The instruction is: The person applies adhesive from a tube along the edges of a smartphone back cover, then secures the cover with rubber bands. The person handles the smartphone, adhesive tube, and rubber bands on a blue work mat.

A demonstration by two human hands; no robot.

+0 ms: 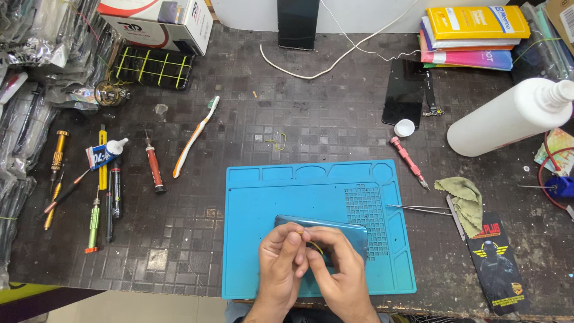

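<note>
Along the worktop's left edge I see screwdrivers (98, 179) and a toothbrush (196, 136). Near the front edge, on the blue mat (257, 197), my left hand (280, 260) and right hand (338, 269) pinch together on a thin yellow strip (315, 245) over the teal phone (335, 230). Peeling seems underway; next calls for a steady pull. Tweezers (418, 208) lie right.
</note>
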